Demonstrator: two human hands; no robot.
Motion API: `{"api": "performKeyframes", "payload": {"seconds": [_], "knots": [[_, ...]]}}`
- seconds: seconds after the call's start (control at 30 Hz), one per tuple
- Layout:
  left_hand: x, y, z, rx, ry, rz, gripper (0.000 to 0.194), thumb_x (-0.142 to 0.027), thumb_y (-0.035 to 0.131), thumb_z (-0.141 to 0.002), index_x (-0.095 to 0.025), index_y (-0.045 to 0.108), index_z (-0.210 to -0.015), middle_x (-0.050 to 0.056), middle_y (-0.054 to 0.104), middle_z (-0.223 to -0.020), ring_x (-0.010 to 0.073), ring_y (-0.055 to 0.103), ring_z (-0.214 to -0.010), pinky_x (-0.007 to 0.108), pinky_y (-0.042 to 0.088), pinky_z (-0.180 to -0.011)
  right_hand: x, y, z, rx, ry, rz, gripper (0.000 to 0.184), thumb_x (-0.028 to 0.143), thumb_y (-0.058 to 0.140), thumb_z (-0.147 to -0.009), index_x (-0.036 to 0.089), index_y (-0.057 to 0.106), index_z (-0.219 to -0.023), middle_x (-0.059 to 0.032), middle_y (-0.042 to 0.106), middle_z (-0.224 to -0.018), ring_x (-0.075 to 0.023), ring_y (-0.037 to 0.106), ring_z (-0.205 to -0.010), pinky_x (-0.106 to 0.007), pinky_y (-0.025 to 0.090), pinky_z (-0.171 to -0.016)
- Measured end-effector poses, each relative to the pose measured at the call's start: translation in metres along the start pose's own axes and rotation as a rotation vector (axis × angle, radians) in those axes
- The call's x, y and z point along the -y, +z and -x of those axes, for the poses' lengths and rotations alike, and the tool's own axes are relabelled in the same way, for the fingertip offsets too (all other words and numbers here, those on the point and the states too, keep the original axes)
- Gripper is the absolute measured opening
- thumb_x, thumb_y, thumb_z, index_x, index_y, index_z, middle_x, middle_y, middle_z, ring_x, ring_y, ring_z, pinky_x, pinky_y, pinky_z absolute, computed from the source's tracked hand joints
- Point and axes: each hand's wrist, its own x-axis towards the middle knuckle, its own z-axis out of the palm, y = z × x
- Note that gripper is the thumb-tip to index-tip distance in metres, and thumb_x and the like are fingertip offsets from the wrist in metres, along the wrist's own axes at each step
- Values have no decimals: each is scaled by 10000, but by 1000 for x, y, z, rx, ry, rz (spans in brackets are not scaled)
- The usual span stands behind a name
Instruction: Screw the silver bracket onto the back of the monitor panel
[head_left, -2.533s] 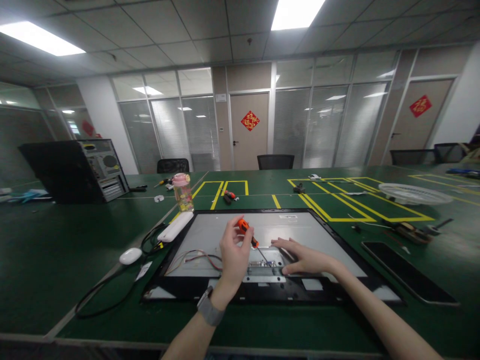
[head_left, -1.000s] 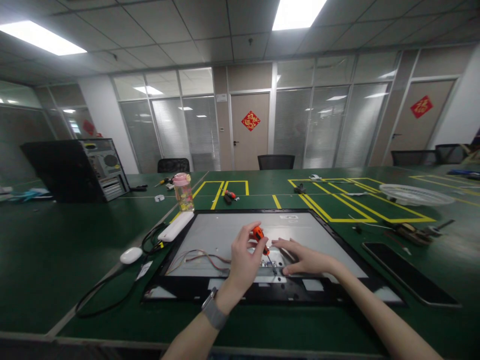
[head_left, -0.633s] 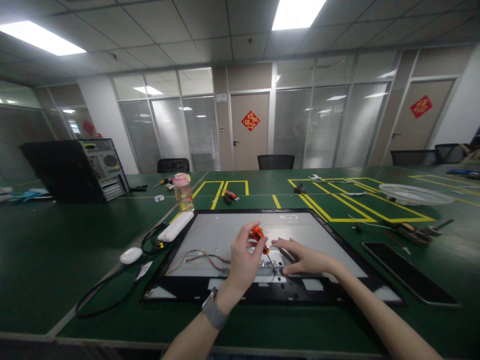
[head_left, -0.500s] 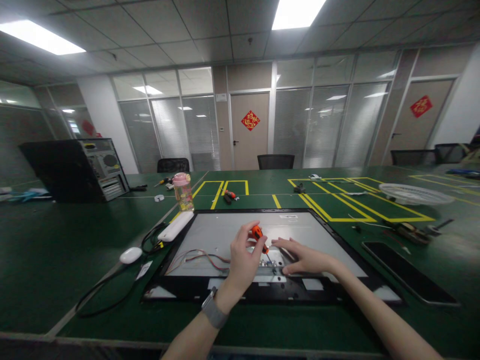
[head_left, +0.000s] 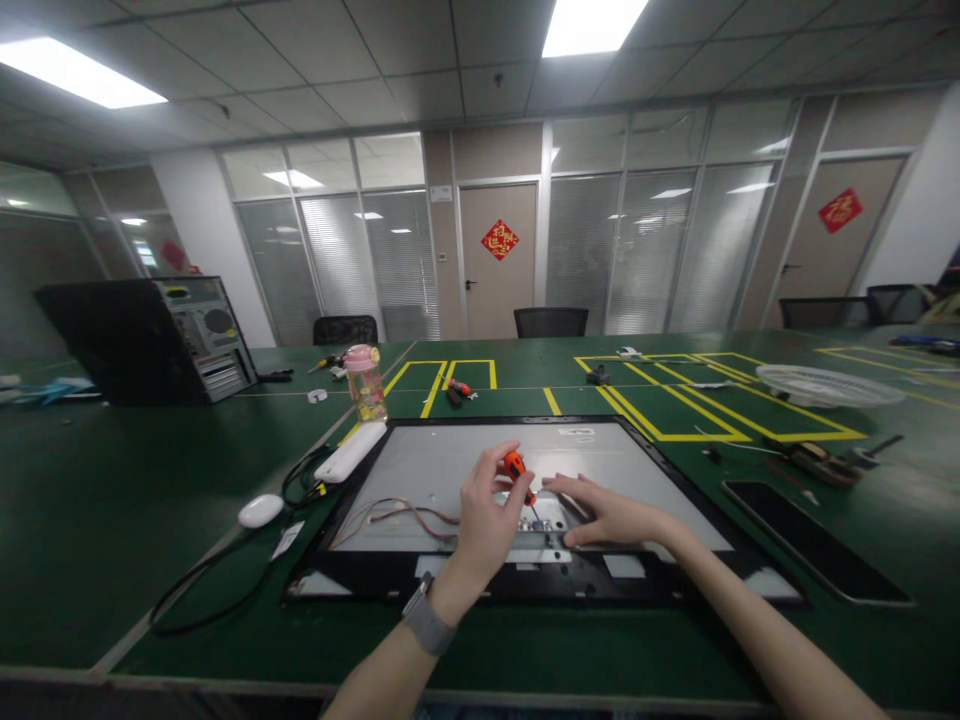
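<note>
My left hand (head_left: 491,507), with a watch on its wrist, grips an orange-and-black screwdriver (head_left: 516,466) by the handle. The screwdriver leans, its shaft pointing down at a small metal bracket (head_left: 556,556) near the front edge of a flat display panel (head_left: 435,450). Whether the tip sits in a screw is too small to tell. My right hand (head_left: 611,512) rests on the panel just right of the bracket, fingers stretched out and holding nothing. Thin coloured wires (head_left: 405,508) run across the panel to the left, passing behind my left hand.
Left of the panel are a white power strip (head_left: 352,453), a white mouse (head_left: 261,511), black cables and a pink-lidded bottle (head_left: 365,385). A computer case (head_left: 150,340) stands far left. To the right lie a black phone (head_left: 814,542), a tool (head_left: 825,462) and a clear round dish (head_left: 829,384).
Both hands and the screwdriver keep almost the same place on the panel. Only a slight shift of the whole view shows.
</note>
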Motion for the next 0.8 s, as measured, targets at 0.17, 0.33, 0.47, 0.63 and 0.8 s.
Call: {"api": "performKeyframes", "payload": {"seconds": [0.17, 0.33, 0.47, 0.63, 0.8], "knots": [[-1, 0, 0, 4, 6, -12, 295, -222, 602, -827, -225, 595, -1122, 41, 658, -961, 139, 649, -806, 220, 577, -625, -1, 0, 0, -2, 2, 2, 843, 629, 627, -739, 228, 345, -1425, -80, 292, -1519, -315, 169, -1416, -500, 76, -1171], [-1, 0, 0, -31, 36, 1, 300, -221, 602, -829, -219, 586, -1129, 47, 651, -973, 137, 646, -809, 216, 569, -627, 0, -1, 1, 8, 15, -25, 890, 603, 675, -712, 228, 316, -1435, -88, 278, -1525, -321, 148, -1419, -507, 55, -1169], [0, -2, -1, -105, 63, -10, 288, -226, 608, -834, -205, 583, -1120, 43, 636, -936, 127, 631, -786, 217, 554, -646, 11, -4, 3, -149, -83, -156, 705, 565, 668, -747, 275, 446, -1350, -73, 377, -1475, -297, 317, -1359, -470, 222, -1136], [-1, -7, -4, -219, 36, 39, 290, -242, 594, -850, -189, 563, -1134, 53, 624, -936, 129, 634, -789, 223, 544, -661, 25, -2, 1, -287, -265, -136, 241, 453, 639, -821, 232, 734, -816, -59, 503, -1347, -284, 463, -1246, -404, 338, -1064], [-5, -10, -7, -246, 30, 67, 275, -244, 595, -850, -187, 560, -1117, 55, 624, -951, 129, 632, -808, 221, 540, -672, 31, 11, 0, -202, -277, -11, 113, 327, 671, -806, 259, 761, -811, -27, 482, -1357, -283, 462, -1244, -379, 373, -1049]]}}
